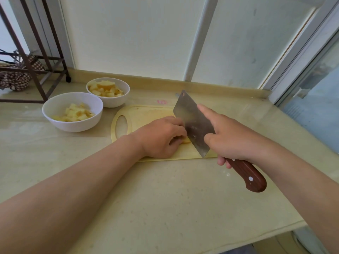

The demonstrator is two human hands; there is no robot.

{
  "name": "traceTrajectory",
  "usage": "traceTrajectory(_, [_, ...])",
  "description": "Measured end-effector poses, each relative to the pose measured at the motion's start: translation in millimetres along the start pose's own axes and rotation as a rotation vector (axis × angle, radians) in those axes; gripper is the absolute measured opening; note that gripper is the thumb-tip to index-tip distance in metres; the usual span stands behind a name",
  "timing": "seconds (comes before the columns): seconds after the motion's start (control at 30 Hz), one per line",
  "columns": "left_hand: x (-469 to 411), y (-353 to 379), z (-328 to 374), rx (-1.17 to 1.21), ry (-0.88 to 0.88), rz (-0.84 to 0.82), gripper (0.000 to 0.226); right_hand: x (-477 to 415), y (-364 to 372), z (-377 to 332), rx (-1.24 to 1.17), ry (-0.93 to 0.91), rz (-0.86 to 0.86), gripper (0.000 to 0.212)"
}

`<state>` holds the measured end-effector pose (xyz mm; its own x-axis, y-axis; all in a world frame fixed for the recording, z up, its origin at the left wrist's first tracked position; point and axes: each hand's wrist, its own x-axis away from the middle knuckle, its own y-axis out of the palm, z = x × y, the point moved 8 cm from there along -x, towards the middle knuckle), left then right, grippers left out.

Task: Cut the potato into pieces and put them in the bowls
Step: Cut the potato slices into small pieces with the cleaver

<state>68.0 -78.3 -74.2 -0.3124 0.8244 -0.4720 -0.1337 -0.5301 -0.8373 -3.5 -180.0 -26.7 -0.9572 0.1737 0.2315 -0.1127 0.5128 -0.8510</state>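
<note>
My right hand clenches the cleaver by its wooden handle, at 4 o'clock of the board, with the index finger stretched flat along the blade. At the blade's 9 o'clock, my left hand curls over the potato and pins it to the board; only a sliver shows. Farther off at 10 o'clock, the near bowl and the far bowl hold cut pieces.

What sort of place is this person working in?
Probably a home kitchen, at a counter beside a window. A cleaver meets a potato on a cutting board, and a near bowl and a far bowl hold cut pieces.
</note>
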Motion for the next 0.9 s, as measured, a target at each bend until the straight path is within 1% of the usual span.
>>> traceTrajectory(0.2, [0.3, -0.2, -0.1, 0.005, 0.006, 0.016, 0.016, -2.4, 9.7, -6.3, 0.076, 0.03, -0.027, 0.093])
traceTrajectory(0.3, [-0.5, -0.8, -0.7, 0.012, 0.012, 0.026, 0.017, -21.8, 14.3, -19.0, 0.132, 0.045, -0.017, 0.095])
traceTrajectory(0.47, [1.7, -5.0, 2.5, 0.049, 0.012, 0.052, 0.021, -52.5, 12.4, -34.8, 0.13, 0.046, 0.01, 0.095])
traceTrajectory(0.63, [2.7, -9.6, 1.4, 0.013, 0.02, 0.078, 0.008, -37.5, 8.2, -18.7, 0.054, 0.067, -0.025, 0.094])
traceTrajectory(0.77, [2.2, -9.3, -1.3, 0.013, 0.014, 0.077, 0.007, -15.8, 7.8, -4.2, 0.006, 0.08, -0.051, 0.093])
traceTrajectory(0.9, [2.4, -8.8, -1.3, 0.027, 0.001, 0.083, 0.007, -9.3, 5.6, 2.3, -0.049, 0.05, -0.01, 0.091])
